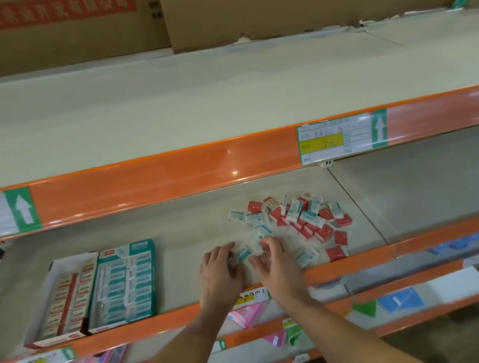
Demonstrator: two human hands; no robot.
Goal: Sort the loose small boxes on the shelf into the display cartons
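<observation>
The left hand [219,268] lies low on the pale grey metal shelf [175,223], and its fingertips touch a small white and teal box [242,254]. I cannot tell if the fingers pinch that box or just rest on it. The right hand [272,260] is just beside it on the right. Its fingers are curled, and something small and blurry sits by the fingertips, but I cannot tell if the hand holds it. The two hands are close together, with the little box between them.

Just to the right of the right hand lies another small white and teal box [306,257], near the front edge. Past the hands, farther back and to the right, is the messy pile of small red boxes and white and teal boxes [299,215]. Some lie flat and some lean on each other.

To the left of the hands, well apart, two open cardboard cartons stand side by side and touch. The teal display carton [153,278] is packed with rows of white and teal boxes. The white and red display carton [65,264] on its left holds rows of red and cream boxes, and its far end is bare.

The shelf has a shiny orange front rail [350,264]. Above it, another orange rail carries a white and yellow price tag [336,140].
</observation>
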